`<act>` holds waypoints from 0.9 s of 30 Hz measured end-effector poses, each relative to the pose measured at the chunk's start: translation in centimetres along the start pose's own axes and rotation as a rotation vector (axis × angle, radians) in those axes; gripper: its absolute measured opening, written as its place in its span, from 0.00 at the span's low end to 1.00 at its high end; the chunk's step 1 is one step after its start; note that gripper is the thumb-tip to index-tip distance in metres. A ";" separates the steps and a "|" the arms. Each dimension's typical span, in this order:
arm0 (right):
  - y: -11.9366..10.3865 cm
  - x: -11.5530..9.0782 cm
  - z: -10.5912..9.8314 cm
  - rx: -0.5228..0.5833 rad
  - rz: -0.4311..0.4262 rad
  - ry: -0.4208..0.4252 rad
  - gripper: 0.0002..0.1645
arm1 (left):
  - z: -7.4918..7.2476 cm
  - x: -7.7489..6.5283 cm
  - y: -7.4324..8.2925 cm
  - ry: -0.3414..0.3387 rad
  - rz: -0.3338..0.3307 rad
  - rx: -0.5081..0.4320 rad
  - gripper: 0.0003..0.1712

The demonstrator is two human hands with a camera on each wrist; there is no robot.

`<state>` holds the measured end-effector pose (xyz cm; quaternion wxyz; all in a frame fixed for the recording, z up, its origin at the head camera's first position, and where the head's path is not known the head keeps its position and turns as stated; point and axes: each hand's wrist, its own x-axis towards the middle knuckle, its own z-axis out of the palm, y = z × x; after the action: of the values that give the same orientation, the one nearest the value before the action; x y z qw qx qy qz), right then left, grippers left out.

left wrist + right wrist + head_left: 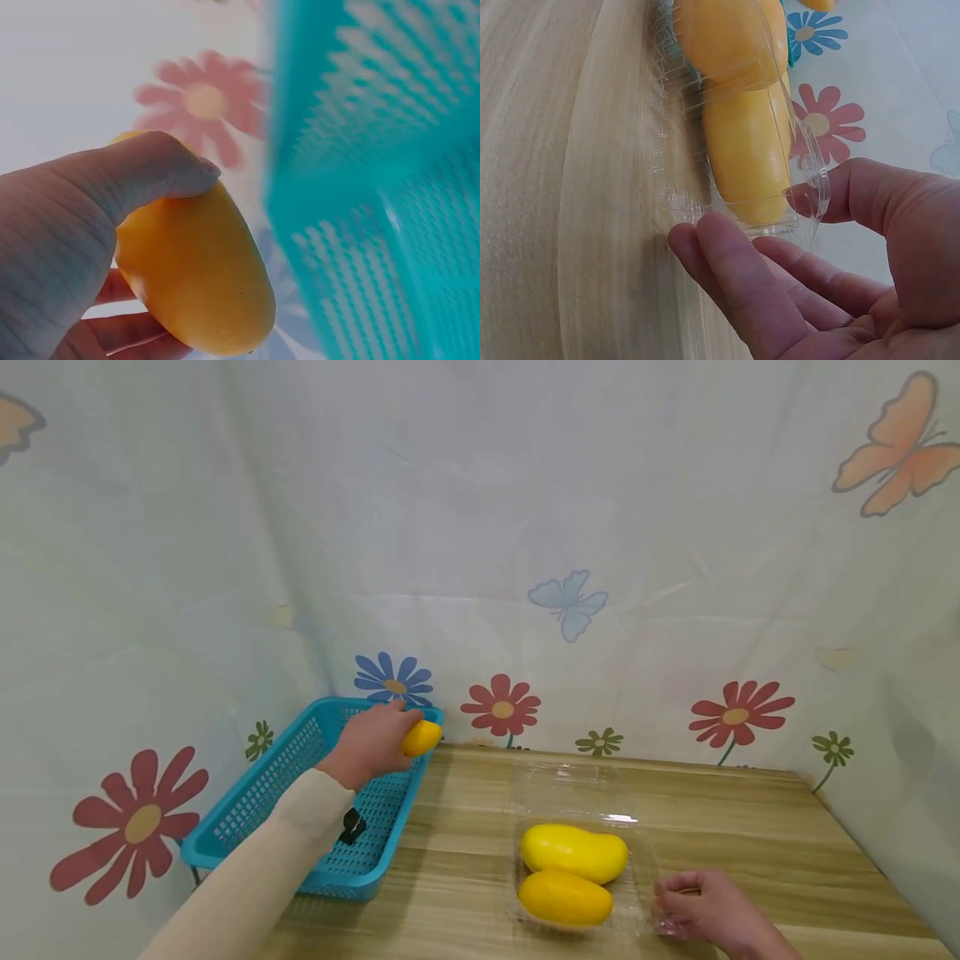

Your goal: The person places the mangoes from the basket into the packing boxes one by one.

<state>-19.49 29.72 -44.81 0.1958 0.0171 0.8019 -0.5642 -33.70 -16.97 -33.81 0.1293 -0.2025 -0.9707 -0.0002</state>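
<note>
My left hand [378, 739] grips a yellow-orange mango [202, 262] above the far right part of a blue plastic basket [411, 806]. In the left wrist view the thumb lies across the mango, with fingers beneath it. On the table to the right lies a clear plastic clamshell box [643, 860], its lid [573, 789] folded back toward the wall. Two mangoes sit side by side in it, a brighter yellow one [573, 852] behind a deeper orange one [566, 897]. My right hand [705, 906] holds the box's right edge between thumb and fingers.
A small black object [352, 827] shows inside the basket, partly behind the left forearm. Wood-grain table [720, 814] surface extends around the box. A white curtain [480, 527] printed with flowers and butterflies encloses the back and sides.
</note>
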 end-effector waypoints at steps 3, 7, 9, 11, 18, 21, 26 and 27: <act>0.0 0.0 0.0 0.000 -0.013 0.002 0.24 | -0.9 -0.4 2.2 0.042 0.023 -0.005 0.32; 0.2 0.1 0.0 0.009 -0.047 -0.004 0.23 | -1.6 -0.8 4.6 0.063 0.069 -0.010 0.32; 0.3 0.1 0.0 0.012 -0.059 -0.008 0.23 | -1.8 -1.1 5.6 0.067 0.091 -0.020 0.32; 0.3 0.1 0.0 0.015 -0.060 -0.008 0.23 | -2.0 -1.3 6.6 0.073 0.114 -0.039 0.32; 0.3 0.0 0.0 0.018 -0.055 -0.012 0.24 | -2.1 -2.0 9.2 0.111 0.209 -0.103 0.33; 0.3 0.0 0.0 0.021 -0.047 -0.015 0.24 | -2.0 -2.1 10.1 0.121 0.234 -0.108 0.33; 0.3 0.1 -0.1 0.020 -0.022 -0.012 0.24 | -1.9 -2.3 11.5 0.121 0.251 -0.122 0.34; 0.3 0.0 -0.1 0.021 -0.017 -0.013 0.24 | -1.9 -2.4 11.8 0.118 0.252 -0.126 0.34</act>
<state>-19.47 29.91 -45.07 0.1960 0.0085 0.7948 -0.5743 -26.46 -7.19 -33.17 0.1721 -0.3302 -0.9264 -0.0566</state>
